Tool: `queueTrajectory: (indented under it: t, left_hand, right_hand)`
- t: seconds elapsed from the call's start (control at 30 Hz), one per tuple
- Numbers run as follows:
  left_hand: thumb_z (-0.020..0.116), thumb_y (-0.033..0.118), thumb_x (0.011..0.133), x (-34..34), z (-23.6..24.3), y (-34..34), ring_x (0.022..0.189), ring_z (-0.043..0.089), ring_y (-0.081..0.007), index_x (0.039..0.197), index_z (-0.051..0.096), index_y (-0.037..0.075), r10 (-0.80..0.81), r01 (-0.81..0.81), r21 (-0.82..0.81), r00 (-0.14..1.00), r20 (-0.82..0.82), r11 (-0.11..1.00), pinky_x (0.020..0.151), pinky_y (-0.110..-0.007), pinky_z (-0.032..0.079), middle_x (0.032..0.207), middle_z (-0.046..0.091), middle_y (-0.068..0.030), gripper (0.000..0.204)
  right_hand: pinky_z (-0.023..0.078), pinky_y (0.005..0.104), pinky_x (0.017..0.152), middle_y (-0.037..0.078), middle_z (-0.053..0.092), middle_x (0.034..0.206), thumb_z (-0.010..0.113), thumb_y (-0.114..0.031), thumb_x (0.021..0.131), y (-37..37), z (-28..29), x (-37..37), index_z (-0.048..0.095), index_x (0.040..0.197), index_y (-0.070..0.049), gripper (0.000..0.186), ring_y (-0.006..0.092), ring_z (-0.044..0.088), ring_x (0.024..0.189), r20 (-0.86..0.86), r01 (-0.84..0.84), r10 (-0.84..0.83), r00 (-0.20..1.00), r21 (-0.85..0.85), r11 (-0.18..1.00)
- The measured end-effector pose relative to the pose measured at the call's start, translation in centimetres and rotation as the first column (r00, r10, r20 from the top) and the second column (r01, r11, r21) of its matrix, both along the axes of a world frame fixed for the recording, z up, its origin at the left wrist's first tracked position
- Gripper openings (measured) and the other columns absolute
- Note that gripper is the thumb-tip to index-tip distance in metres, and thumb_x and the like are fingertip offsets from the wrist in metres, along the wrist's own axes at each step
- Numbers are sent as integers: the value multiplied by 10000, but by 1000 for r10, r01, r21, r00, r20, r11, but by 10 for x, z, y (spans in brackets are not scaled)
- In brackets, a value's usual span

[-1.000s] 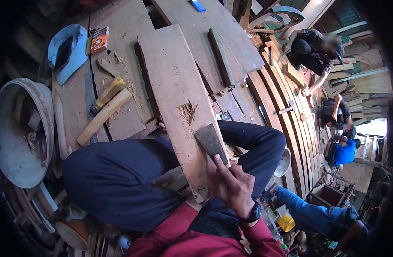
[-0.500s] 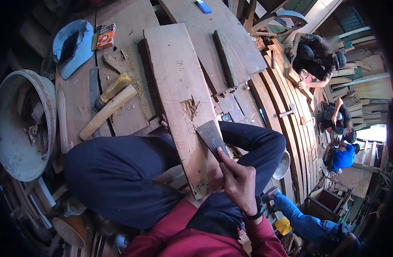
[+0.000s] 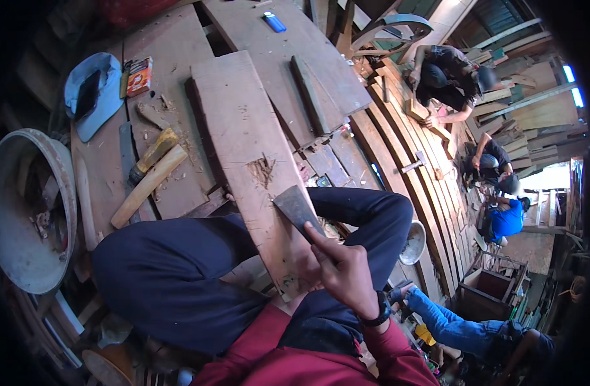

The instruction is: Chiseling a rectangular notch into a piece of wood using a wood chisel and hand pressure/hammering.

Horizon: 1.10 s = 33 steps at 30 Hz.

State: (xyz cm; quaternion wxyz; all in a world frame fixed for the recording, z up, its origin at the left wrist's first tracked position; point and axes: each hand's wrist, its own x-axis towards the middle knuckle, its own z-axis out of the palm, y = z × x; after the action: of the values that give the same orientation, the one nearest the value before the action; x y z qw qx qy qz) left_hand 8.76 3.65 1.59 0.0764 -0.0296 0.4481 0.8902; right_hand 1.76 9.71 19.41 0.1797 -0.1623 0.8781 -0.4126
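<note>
A long wooden board [image 3: 247,135] slants across my lap, with a rough splintered hollow [image 3: 261,169] near its middle. My right hand [image 3: 345,270] grips a wide flat chisel [image 3: 296,209], the index finger stretched along its dark blade. The blade's broad end rests on or just over the board, close below the hollow; the handle is hidden in my palm. My left hand [image 3: 292,305] reaches under the board's near end, which hides its fingers. At that end the wood has a second, smaller worn spot.
On the planks at left lie a yellow-handled tool [image 3: 155,153], a wooden stick [image 3: 148,186], a blue cap [image 3: 92,90] with a phone, and a small red box [image 3: 139,77]. A large basin [image 3: 34,212] stands far left. A hammer [image 3: 412,162] lies on long beams at right, where other people work.
The whole scene has shifted left in the picture as the view turned. My right hand keeps the chisel in nearly the same place on the board, just below the hollow.
</note>
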Motion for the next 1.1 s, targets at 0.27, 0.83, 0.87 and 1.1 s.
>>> queueTrajectory:
  t: [0.27, 0.83, 0.87, 1.1]
  left_hand:
    - [514, 233, 1037, -11, 23, -10, 1160, 578, -129, 1417, 358, -11, 78, -80, -5, 979, -189, 997, 1038, -346, 447, 1209, 583, -96, 478]
    - [456, 513, 1005, -31, 34, 7, 934, 587, -243, 994, 531, 36, -272, 35, 945, 961, 58, 325, 835, -335, 506, 924, 581, -131, 483]
    - [456, 513, 1005, -33, 33, 5, 934, 587, -243, 994, 531, 36, -269, 31, 943, 961, 64, 332, 835, -335, 506, 924, 581, -131, 483]
    - [454, 318, 1067, -38, 24, -9, 870, 630, -229, 1020, 568, 29, -444, 58, 888, 880, 170, 456, 805, -351, 547, 930, 617, -106, 314]
  right_hand:
    - [515, 367, 603, 200, 658, 731, 631, 1, 862, -9, 0, 8, 643, 1339, -156, 502, 333, 661, 622, -175, -38, 64, 983, 146, 988]
    - [473, 383, 526, 130, 617, 655, 652, -46, 869, 21, 14, 30, 635, 1336, -142, 478, 286, 616, 536, -131, -8, 23, 991, 114, 993]
    - [473, 383, 526, 130, 617, 655, 652, -46, 869, 24, 16, 34, 635, 1336, -142, 478, 286, 616, 536, -127, -10, 24, 992, 106, 994]
    - [459, 357, 509, 177, 622, 654, 621, 33, 872, 41, 31, 54, 663, 1290, -88, 438, 285, 602, 498, -60, 15, -3, 998, 189, 982]
